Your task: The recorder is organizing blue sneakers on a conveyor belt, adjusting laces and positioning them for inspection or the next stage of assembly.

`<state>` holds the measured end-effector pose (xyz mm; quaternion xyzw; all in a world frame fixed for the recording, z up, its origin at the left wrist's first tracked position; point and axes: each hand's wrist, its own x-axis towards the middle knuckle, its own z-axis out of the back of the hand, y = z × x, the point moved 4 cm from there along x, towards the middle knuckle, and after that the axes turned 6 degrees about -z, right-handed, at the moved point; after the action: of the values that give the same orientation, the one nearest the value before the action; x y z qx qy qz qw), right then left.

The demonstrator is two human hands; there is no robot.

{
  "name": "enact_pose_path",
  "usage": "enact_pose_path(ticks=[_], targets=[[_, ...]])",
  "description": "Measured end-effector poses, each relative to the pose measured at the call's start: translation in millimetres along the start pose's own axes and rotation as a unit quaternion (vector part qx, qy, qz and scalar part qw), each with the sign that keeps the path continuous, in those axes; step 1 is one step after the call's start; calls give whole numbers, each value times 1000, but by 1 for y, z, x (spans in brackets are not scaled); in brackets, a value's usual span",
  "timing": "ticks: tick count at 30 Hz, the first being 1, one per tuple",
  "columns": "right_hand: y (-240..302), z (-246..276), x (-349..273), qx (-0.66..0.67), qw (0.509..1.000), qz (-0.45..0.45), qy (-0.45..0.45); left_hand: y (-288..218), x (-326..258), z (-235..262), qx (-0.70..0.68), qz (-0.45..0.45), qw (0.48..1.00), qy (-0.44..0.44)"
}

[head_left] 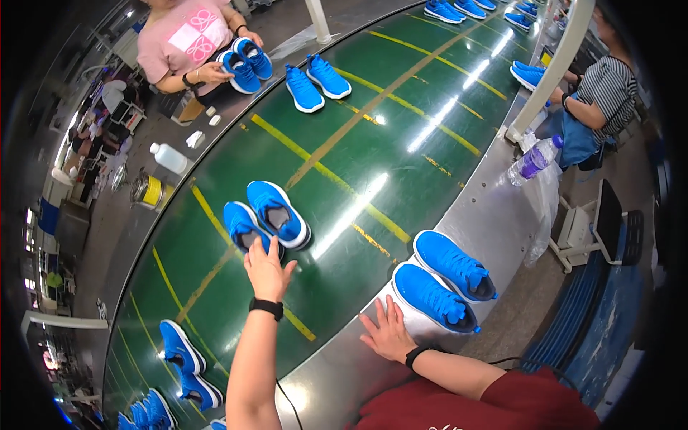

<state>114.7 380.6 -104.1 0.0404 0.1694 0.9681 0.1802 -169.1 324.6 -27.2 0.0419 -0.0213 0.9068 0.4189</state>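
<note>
My left hand reaches over the green belt with its fingers spread. Its fingertips are at the heel end of a blue sneaker with a white sole; whether they touch it I cannot tell. A matching sneaker lies right beside that one. On the metal ledge, my right hand rests with fingers apart, holding nothing. Close to its fingertips, another pair of blue laced sneakers, the nearer one and the farther one, sits side by side at the ledge's edge.
The green belt with yellow lines carries more blue sneakers. Across it, a person in pink holds a pair. A seated person in stripes works at far right. A water bottle, white bottle and can stand along the sides.
</note>
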Motion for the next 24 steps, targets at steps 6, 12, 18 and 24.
enact_pose_path(ticks=[6, 12, 18, 24], targets=[[-4, -22, 3, 36, 999, 1, -6, -53, -137, 23, -202, -8, 979, -16], [-14, -16, 0, -31, 998, 13, -59, -24, -296, 18, -217, 90, 972, 6], [-17, -23, 1, -41, 997, 21, -66, 84, -420, 11, -195, 270, 940, -73], [21, -36, -14, -3, 998, -40, -55, 183, -430, 37, 75, 304, 941, -126]])
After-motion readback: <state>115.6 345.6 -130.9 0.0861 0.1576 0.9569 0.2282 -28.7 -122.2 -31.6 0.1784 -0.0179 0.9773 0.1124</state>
